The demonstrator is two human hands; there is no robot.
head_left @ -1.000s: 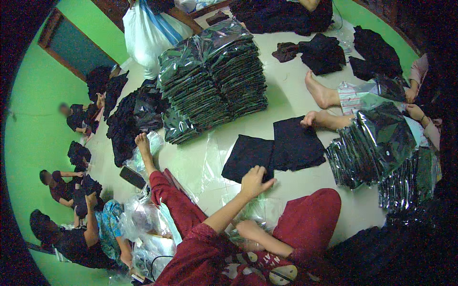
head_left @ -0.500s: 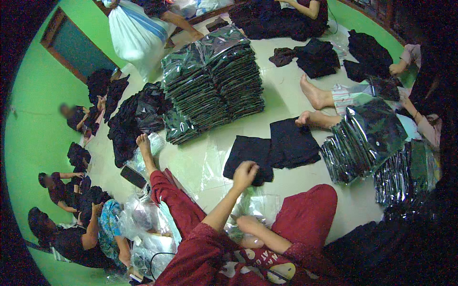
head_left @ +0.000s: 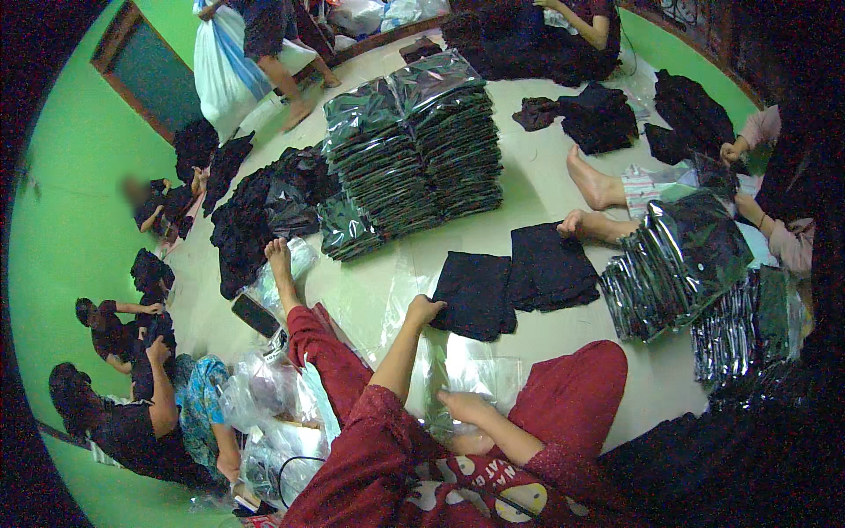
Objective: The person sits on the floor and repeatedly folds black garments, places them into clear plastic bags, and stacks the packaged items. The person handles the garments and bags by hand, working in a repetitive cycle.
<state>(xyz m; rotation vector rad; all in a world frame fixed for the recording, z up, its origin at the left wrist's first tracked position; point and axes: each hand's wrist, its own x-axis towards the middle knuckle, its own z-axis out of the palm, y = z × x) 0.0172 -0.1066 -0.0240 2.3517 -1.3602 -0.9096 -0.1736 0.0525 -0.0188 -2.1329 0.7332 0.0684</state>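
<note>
My left hand (head_left: 425, 310) has its fingers closed on the left edge of a folded black garment (head_left: 473, 290), which lies flat on the floor in front of me. A second folded black garment (head_left: 553, 267) rests just to its right. Closer to my body, my right hand (head_left: 466, 408) is curled at a clear plastic bag (head_left: 482, 370) lying between my legs. Its fingers appear to pinch the film, though the fingertips are partly hidden.
A tall stack of bagged dark garments (head_left: 414, 141) stands ahead. More bagged packs (head_left: 673, 264) lie at the right, beside another person's feet (head_left: 594, 224). Loose plastic bags (head_left: 273, 396) and a dark phone (head_left: 255, 314) are at my left. Behind, a person carries a white sack (head_left: 231, 75).
My left hand has moved left, from the top of the nearer garment to its left edge. My right hand stays by the plastic. The person with the white sack has stepped along.
</note>
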